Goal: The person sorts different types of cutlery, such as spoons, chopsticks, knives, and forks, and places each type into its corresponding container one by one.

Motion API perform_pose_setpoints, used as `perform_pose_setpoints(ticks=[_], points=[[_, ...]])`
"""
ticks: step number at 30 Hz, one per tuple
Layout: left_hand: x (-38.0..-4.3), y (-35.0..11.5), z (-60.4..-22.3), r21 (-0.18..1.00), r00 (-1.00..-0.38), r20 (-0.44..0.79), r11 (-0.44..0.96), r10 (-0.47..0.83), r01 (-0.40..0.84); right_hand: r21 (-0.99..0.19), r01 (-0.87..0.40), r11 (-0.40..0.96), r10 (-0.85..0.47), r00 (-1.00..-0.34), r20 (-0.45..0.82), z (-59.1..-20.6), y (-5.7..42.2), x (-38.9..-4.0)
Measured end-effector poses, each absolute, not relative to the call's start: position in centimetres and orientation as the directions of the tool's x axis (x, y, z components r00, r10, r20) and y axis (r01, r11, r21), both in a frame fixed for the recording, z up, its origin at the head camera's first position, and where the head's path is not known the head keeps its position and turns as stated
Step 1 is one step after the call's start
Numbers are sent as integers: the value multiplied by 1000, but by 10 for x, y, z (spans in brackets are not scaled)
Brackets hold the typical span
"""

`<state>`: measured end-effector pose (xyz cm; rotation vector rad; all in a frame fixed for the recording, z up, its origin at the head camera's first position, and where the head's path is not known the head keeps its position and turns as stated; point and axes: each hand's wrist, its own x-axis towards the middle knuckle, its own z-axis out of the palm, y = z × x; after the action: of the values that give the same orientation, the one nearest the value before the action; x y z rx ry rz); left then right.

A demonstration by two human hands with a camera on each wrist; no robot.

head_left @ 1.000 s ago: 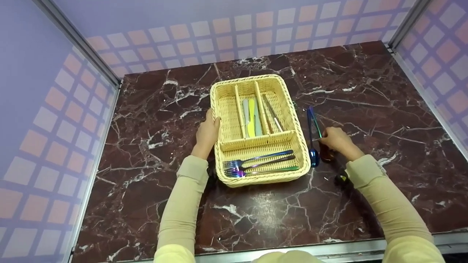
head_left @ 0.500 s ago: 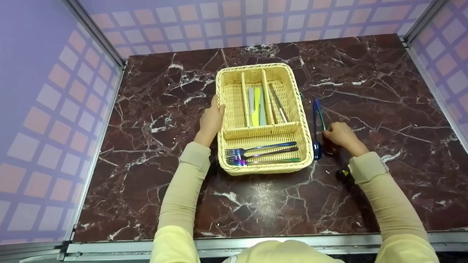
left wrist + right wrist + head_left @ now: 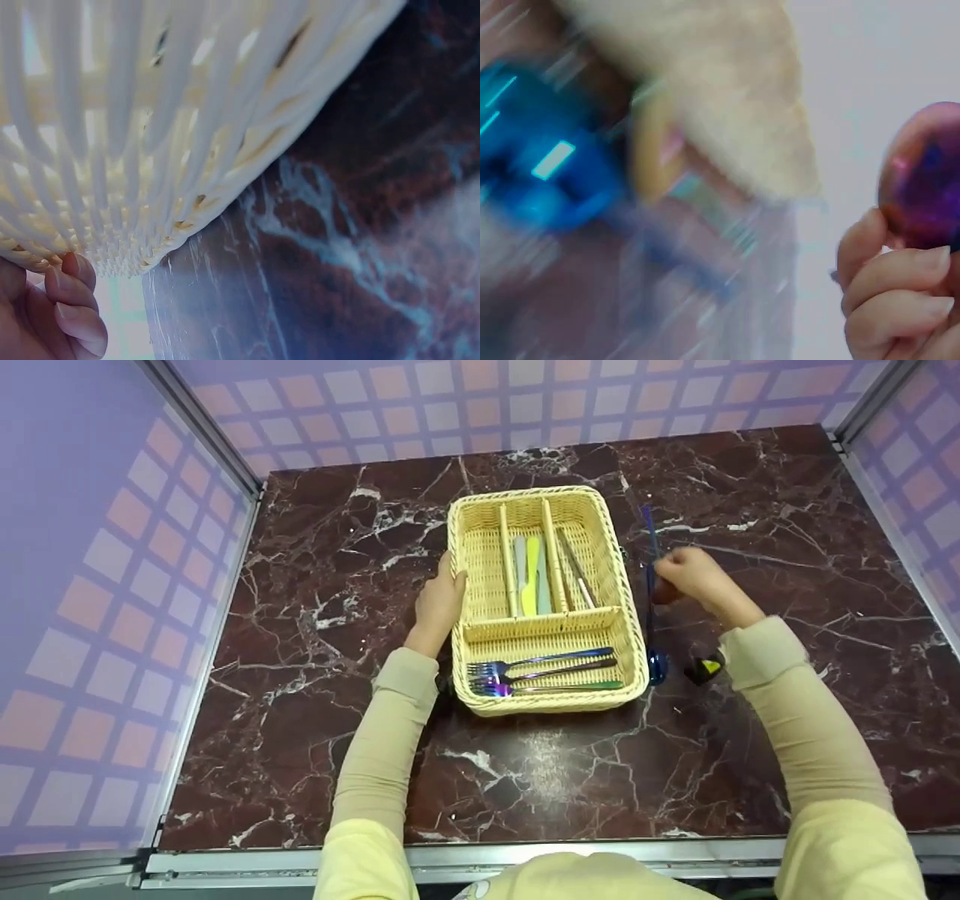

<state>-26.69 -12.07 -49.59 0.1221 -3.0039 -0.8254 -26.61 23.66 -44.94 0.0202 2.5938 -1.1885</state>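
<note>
A pale yellow woven basket (image 3: 551,703) with dividers stands on the marbled table. My left hand (image 3: 439,604) grips its left rim; in the left wrist view, curled fingers (image 3: 75,296) meet the woven outer wall. My right hand (image 3: 697,577), just right of the basket, holds a spoon (image 3: 649,529) whose blue handle points away from me. Its purple bowl (image 3: 930,176) shows above the curled fingers in the right wrist view. Another blue spoon (image 3: 657,667) lies on the table along the basket's right side, blurred in the right wrist view.
Several forks (image 3: 555,664) lie in the basket's front compartment. Its middle slot has grey, yellow and green butter knives (image 3: 532,577); slim sticks (image 3: 577,570) lie in the right slot. Patterned panels (image 3: 420,409) enclose the table's back and sides.
My right hand has moved away from me, carrying the spoon off the spot beside the blue one. My left hand stays on the basket rim. The head view has shifted.
</note>
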Motion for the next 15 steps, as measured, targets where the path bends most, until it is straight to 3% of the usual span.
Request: perform_pose_setpoints(ticks=[6, 11, 15], points=[[-266, -120, -494, 512, -996, -12, 855, -91, -84, -803, 107, 586, -177, -950, -256, -413, 158, -292], [-265, -120, -493, 524, -995, -15, 847, -98, -91, -786, 126, 605, -327, -861, -390, -405, 87, -308], [-264, -121, -494, 521, -995, -23, 848, -99, -96, -767, 136, 627, -372, -813, -448, -420, 45, -318]])
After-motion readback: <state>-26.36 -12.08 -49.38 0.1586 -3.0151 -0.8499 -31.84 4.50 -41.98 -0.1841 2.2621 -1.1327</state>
